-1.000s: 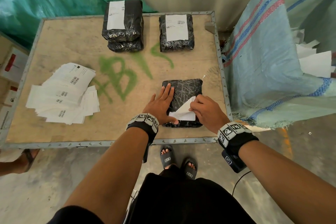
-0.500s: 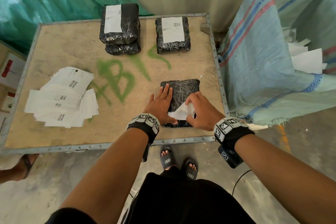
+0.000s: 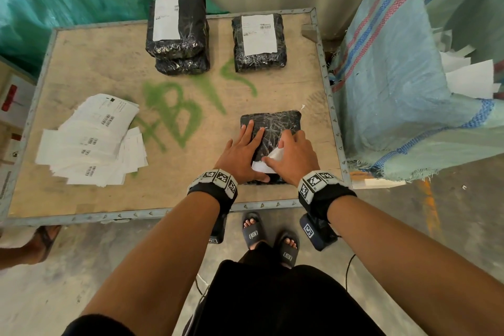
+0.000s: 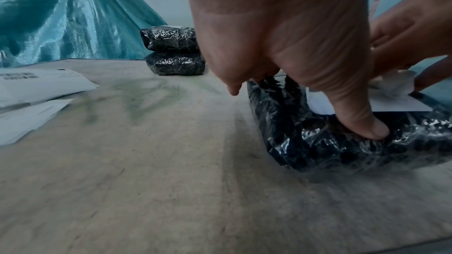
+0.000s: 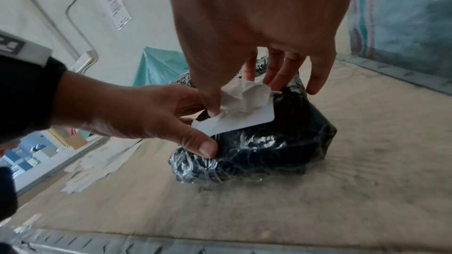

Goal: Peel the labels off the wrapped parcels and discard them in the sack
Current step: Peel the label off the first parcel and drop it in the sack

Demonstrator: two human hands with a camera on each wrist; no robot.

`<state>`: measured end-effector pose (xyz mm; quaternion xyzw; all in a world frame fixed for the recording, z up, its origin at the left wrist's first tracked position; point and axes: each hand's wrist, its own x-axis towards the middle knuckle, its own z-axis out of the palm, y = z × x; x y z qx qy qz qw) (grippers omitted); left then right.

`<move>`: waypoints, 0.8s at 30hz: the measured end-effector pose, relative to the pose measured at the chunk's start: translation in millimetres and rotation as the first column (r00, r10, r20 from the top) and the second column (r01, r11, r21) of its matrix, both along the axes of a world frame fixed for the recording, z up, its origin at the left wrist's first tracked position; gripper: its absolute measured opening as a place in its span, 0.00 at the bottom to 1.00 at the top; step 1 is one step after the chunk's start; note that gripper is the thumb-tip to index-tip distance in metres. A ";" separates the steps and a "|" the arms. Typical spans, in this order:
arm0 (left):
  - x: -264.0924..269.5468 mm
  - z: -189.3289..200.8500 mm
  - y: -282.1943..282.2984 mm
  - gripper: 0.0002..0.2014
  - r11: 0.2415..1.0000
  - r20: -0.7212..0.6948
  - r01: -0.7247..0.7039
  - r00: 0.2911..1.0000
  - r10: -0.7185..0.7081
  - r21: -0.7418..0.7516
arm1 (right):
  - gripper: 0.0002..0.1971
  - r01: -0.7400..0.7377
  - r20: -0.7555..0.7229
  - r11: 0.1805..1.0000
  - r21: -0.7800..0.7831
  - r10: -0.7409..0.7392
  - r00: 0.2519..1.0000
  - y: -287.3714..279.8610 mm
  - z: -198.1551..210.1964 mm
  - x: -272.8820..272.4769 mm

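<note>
Head view: near parcel (image 3: 271, 128) sits at about 4 o'clock on the table (image 3: 90, 60), black wrap. Left hand (image 3: 240, 154) lies flat on its left half, fingers straight, thumb pressed into the near edge. Right hand (image 3: 296, 157) is on the right half, holding the white label (image 3: 268, 161), which is partly lifted and crumpled. Stack of two parcels (image 3: 178, 35) at 12 o'clock, single labelled parcel (image 3: 259, 42) at 1 o'clock. Pile of loose labels (image 3: 92, 142) at 9 o'clock. Sack (image 3: 403, 84) stands at 3 o'clock, just off the table edge (white paper inside).

Left wrist view: thumb (image 4: 362, 121) digs into the wrap at 4 o'clock; label corner lies flat behind it. Stacked parcels at 12 o'clock.

Right wrist view: thumb and fingers bunch the peeled part of the label; the lower strip still lies on the wrap, probably stuck, though the picture is too soft to confirm.
</note>
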<state>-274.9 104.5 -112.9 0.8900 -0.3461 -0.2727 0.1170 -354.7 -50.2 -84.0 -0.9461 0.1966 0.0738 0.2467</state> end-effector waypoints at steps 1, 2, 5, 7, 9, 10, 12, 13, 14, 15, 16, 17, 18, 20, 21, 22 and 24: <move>-0.7 0.9 -0.4 0.65 1.000 0.007 0.004 1.000 -0.004 0.016 | 0.25 -0.003 0.007 1.000 0.005 0.003 1.000 -0.2 -1.6 -0.4; -1.0 1.8 -0.8 0.65 0.999 0.017 0.006 1.000 -0.006 0.035 | 0.24 -0.015 0.013 1.000 -0.005 0.015 1.000 -0.6 -2.6 -0.5; -1.6 2.9 -3.3 0.65 0.996 0.029 0.013 0.999 -0.016 0.085 | 0.21 -0.055 0.033 0.998 -0.041 0.057 0.998 -0.5 -3.0 -1.5; -1.9 3.5 -4.4 0.65 0.994 0.035 0.016 0.999 -0.020 0.108 | 0.19 -0.073 0.061 0.996 -0.044 0.076 0.995 -0.9 -2.4 -3.3; -2.2 4.2 -4.3 0.65 0.992 0.039 0.018 0.999 -0.023 0.126 | 0.18 -0.086 0.081 0.995 -0.045 0.089 0.993 -1.9 -1.6 -5.6; -2.4 4.4 -4.3 0.65 0.991 0.043 0.019 0.999 -0.025 0.131 | 0.18 -0.095 0.091 0.994 -0.045 0.099 0.991 -2.4 -1.2 -6.8; -3.4 4.4 -4.5 0.65 0.990 0.052 0.020 0.998 -0.028 0.141 | 0.16 -0.118 0.109 0.992 -0.044 0.122 0.986 -3.5 0.3 -8.9; -3.8 4.4 -4.5 0.65 0.989 0.056 0.021 0.998 -0.029 0.145 | 0.15 -0.131 0.118 0.990 -0.046 0.136 0.984 -4.4 1.1 -9.7; -4.1 4.4 -4.7 0.65 0.989 0.057 0.020 0.998 -0.029 0.146 | 0.15 -0.146 0.127 0.988 -0.051 0.151 0.980 -5.8 1.5 -10.2; -4.2 4.2 -4.9 0.65 0.989 0.055 0.019 0.998 -0.027 0.145 | 0.15 -0.160 0.133 0.985 -0.057 0.167 0.977 -7.2 2.2 -10.5; -4.1 3.6 -5.1 0.65 0.989 0.053 0.018 0.998 -0.025 0.144 | 0.15 -0.175 0.137 0.982 -0.065 0.182 0.974 -8.6 2.9 -11.2; -3.8 3.5 -5.2 0.65 0.989 0.053 0.016 0.998 -0.024 0.144 | 0.15 -0.188 0.138 0.979 -0.076 0.197 0.971 -9.6 3.8 -11.6; -3.6 3.2 -5.3 0.65 0.989 0.053 0.016 0.998 -0.024 0.145 | 0.15 -0.198 0.137 0.976 -0.086 0.209 0.968 -10.2 4.3 -12.5; -3.8 3.5 -5.1 0.65 0.989 0.053 0.016 0.998 -0.024 0.146 | 0.15 -0.202 0.131 0.974 -0.097 0.214 0.968 -9.8 5.3 -15.4; -3.8 3.6 -5.0 0.65 0.989 0.053 0.016 0.998 -0.024 0.147 | 0.15 -0.198 0.130 0.975 -0.098 0.210 0.969 -9.1 5.6 -17.5; -4.0 4.1 -5.0 0.65 0.989 0.053 0.016 0.998 -0.024 0.148 | 0.15 -0.194 0.128 0.976 -0.095 0.205 0.970 -8.5 5.9 -19.7; -4.6 4.3 -5.4 0.65 0.989 0.059 0.014 0.998 -0.023 0.150 | 0.15 -0.190 0.131 0.978 -0.085 0.200 0.971 -8.6 5.8 -23.2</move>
